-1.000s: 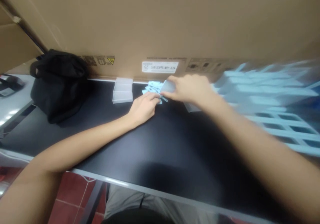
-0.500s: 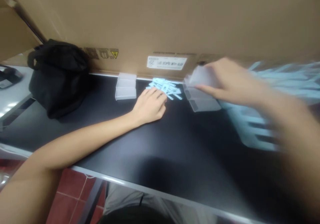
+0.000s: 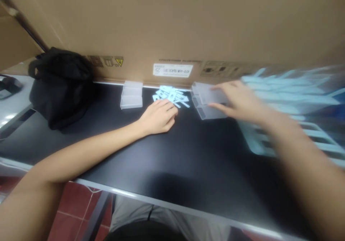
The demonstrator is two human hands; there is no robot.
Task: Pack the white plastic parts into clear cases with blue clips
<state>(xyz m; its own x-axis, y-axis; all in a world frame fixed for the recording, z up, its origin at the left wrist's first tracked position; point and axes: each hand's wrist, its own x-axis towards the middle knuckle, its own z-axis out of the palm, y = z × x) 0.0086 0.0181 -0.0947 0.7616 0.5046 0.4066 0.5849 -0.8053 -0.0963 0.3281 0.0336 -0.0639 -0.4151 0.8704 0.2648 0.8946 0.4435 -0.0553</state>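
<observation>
My right hand [image 3: 237,100] grips the edge of a clear plastic box [image 3: 206,92] between thumb and fingers. That box lies on or just above other clear boxes [image 3: 211,113] in a stack; I cannot tell whether it touches them. My left hand [image 3: 159,116] rests on the black table with its fingers curled at the near edge of a pile of small light-blue plastic pieces [image 3: 172,94]. Its fingertips are hidden, so what they hold, if anything, does not show. Left of the pile lie clear compartment boxes [image 3: 131,95].
A light-blue slatted basket [image 3: 254,146], blurred, holds more light-blue pieces [image 3: 293,90] at the right. A black bag [image 3: 61,90] sits at the left. Behind the table [image 3: 161,162] stands a large cardboard box [image 3: 172,25] with a white label.
My right hand has lowered the clear box from a tilted position above the stack to lying nearly flat over it. My left hand stays by the pile. The view has shifted slightly.
</observation>
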